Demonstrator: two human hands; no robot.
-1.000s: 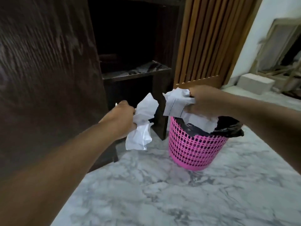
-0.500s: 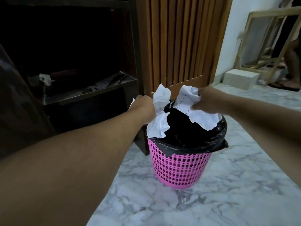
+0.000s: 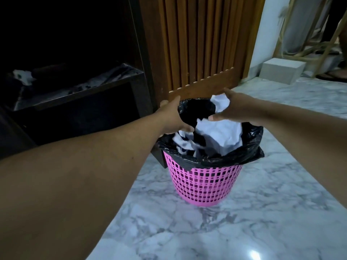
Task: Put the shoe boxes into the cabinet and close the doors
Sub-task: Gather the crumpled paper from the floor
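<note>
Hovering spread hands (image 3: 202, 114) over paper (image 3: 219, 136) in pink bin (image 3: 202, 182).

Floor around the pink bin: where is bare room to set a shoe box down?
Bare marble floor in front of and right of the pink bin. Crowded: bin mouth, with crumpled paper and both hands; cabinet shelf holds clutter.

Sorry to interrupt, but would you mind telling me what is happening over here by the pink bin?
A person is leaning over a pink basket lined with a black bag on the marble floor. Both hands are open above its mouth: the left hand at the near-left rim, the right hand over the crumpled white paper lying inside. The dark cabinet to the left stands open, and no shoe boxes are visible in it.
</note>
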